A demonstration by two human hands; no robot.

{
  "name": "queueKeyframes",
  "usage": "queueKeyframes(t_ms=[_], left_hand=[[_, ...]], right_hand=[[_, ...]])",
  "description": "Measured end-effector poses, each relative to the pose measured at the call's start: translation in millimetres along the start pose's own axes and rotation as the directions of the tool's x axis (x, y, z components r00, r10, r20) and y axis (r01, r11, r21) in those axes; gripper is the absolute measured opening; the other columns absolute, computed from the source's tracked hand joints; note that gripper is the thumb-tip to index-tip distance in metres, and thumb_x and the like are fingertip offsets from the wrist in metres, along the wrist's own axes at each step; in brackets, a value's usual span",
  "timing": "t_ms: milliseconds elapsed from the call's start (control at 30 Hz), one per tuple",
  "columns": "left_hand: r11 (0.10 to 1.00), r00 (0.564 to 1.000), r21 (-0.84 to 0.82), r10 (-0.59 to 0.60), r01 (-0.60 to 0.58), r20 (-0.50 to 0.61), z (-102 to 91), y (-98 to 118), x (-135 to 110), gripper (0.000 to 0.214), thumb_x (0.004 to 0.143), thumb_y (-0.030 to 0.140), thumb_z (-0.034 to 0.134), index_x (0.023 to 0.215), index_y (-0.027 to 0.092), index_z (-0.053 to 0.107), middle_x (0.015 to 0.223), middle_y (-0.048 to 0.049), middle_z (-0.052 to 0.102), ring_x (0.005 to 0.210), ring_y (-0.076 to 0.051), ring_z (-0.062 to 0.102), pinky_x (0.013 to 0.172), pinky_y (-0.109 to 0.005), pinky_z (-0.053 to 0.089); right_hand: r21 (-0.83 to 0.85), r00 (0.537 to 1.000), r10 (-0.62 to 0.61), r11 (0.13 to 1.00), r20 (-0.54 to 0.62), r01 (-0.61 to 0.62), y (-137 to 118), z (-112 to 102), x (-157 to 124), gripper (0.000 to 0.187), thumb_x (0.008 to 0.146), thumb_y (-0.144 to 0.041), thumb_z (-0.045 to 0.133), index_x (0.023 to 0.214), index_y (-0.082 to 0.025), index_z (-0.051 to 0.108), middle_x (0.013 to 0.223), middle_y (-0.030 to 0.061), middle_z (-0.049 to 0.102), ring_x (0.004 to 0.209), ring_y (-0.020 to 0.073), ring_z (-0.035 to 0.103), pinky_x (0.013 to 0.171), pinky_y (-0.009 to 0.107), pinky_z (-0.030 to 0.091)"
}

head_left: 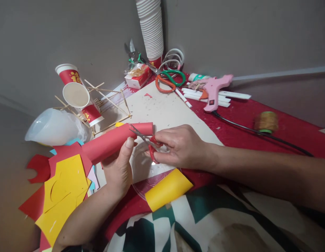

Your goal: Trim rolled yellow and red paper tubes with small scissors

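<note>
My left hand (117, 168) is closed around a curled sheet of red paper (110, 141), its thumb near the paper's lower edge. In my right hand (182, 145) is a small pair of scissors with red handles (152, 148), fingers through the loops. The scissor blades are parted and lie at the near edge of the red paper, just above my left thumb; whether they are cutting cannot be made out. A curved piece of yellow paper (169, 190) rests below my right hand, near the table's front edge.
Scraps of yellow paper (64, 185) pile up at left, by paper cups (76, 94) and a frame of thin sticks (112, 124). Behind stand stacked cups (152, 31) and larger scissors (175, 77). A pink glue gun (213, 91), its cord and a thread spool (267, 121) are right.
</note>
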State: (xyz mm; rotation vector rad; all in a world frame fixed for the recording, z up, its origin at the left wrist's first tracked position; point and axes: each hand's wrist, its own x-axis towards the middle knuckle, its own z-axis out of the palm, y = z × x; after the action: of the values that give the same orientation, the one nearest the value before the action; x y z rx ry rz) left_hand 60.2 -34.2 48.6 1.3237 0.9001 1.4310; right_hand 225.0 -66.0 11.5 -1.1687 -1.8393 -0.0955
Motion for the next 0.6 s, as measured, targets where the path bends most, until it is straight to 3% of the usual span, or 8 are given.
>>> queueKeyframes(t_ms=[233,400,500,600], left_hand=[[0.998,1.000,0.067,0.005,-0.004,-0.013,-1.4,-1.8,1.3,0.020,0.073,0.037,0.082,0.082,0.022,0.071,0.079,0.0022,0.071,0.070,-0.011,0.067,0.073,-0.027,0.058],[1.000,1.000,0.014,-0.010,0.010,-0.002,-1.3,-2.6,3.3,0.021,0.072,0.036,0.082,0.085,0.024,0.071,0.083,0.0023,0.070,0.074,-0.012,0.067,0.071,-0.028,0.058],[1.000,1.000,0.007,0.022,-0.022,0.009,-5.7,-3.9,7.1,0.029,0.071,0.032,0.084,0.094,0.024,0.069,0.094,0.0005,0.068,0.086,-0.015,0.067,0.076,-0.030,0.057],[0.992,0.990,0.081,0.091,-0.100,0.107,-14.3,-6.1,12.5,0.041,0.071,0.031,0.084,0.107,0.025,0.064,0.103,-0.0026,0.066,0.096,-0.019,0.065,0.087,-0.035,0.055]], right_hand=[[-0.012,1.000,-0.019,1.000,-0.013,0.018,0.7,-0.4,-0.7,0.029,0.087,-0.033,0.062,0.063,-0.017,0.055,0.053,-0.0024,0.059,0.048,0.0101,0.052,0.050,0.025,0.033],[-0.001,1.000,-0.027,1.000,-0.002,0.027,2.3,-1.0,-1.7,0.028,0.089,-0.028,0.059,0.064,-0.017,0.056,0.055,-0.0014,0.059,0.050,0.0102,0.051,0.052,0.024,0.034],[0.102,0.998,0.056,0.993,-0.014,-0.055,2.1,-4.8,1.1,0.028,0.087,-0.025,0.061,0.061,-0.017,0.053,0.052,-0.0035,0.053,0.046,0.0076,0.043,0.050,0.022,0.031],[0.241,0.981,0.194,0.952,0.008,-0.190,1.9,-9.8,6.3,0.032,0.083,-0.025,0.063,0.056,-0.018,0.047,0.048,-0.0071,0.041,0.043,0.0052,0.030,0.045,0.021,0.026]])
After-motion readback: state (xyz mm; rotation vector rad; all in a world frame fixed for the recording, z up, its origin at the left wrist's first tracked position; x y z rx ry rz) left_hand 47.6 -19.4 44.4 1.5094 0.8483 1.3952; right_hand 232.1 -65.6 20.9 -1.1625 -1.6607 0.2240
